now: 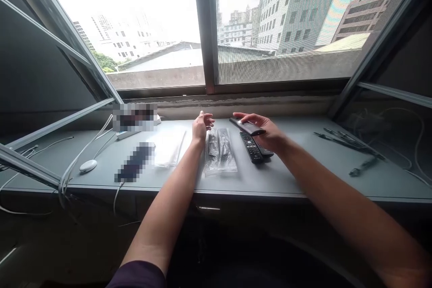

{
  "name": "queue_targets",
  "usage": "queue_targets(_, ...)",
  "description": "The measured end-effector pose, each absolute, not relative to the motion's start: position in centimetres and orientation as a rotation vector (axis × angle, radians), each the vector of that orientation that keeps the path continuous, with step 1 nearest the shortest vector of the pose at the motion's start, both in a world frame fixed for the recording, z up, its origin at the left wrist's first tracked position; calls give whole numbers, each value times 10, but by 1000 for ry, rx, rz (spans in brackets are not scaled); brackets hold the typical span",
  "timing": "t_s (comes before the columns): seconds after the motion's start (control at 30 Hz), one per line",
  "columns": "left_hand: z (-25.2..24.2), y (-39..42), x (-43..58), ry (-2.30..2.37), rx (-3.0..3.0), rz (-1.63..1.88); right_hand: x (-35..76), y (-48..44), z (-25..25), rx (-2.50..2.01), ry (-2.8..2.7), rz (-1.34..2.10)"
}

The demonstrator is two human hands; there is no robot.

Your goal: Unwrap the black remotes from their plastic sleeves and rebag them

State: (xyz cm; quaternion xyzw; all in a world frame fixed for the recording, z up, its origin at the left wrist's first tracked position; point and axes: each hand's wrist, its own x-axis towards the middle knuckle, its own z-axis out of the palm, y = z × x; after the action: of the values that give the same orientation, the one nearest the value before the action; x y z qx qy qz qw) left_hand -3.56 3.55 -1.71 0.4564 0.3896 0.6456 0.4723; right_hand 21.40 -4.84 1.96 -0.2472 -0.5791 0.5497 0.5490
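Note:
My right hand [266,131] grips a dark remote control [247,127], raised and tilted above the desk. Beneath it lie black remotes: one [251,147] shows its buttons, and another [266,152] is partly hidden behind it and my hand. My left hand [201,127] hovers with loosely bent fingers apart and nothing in them. Close to that hand, clear plastic bags [221,153] lie side by side with long dark items inside. Left of my forearm is a stack of empty-looking clear bags [168,147].
A grey desk [286,177] runs below a window [209,54]. At left are a blurred-out dark object [134,162], a white power strip [138,131], a white round device [88,166] and cables. Dark cables [347,140] lie at right. Metal frame bars slope on both sides.

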Motion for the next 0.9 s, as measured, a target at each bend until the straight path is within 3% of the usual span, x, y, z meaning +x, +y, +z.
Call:
queue_targets(0.47,-19,36,-37,965,1133,1571,213,-49,18,-645,-1328,1347)
queue_targets(0.9,-17,34,-36,970,1127,1568,221,-45,27,-718,-1007,1709)
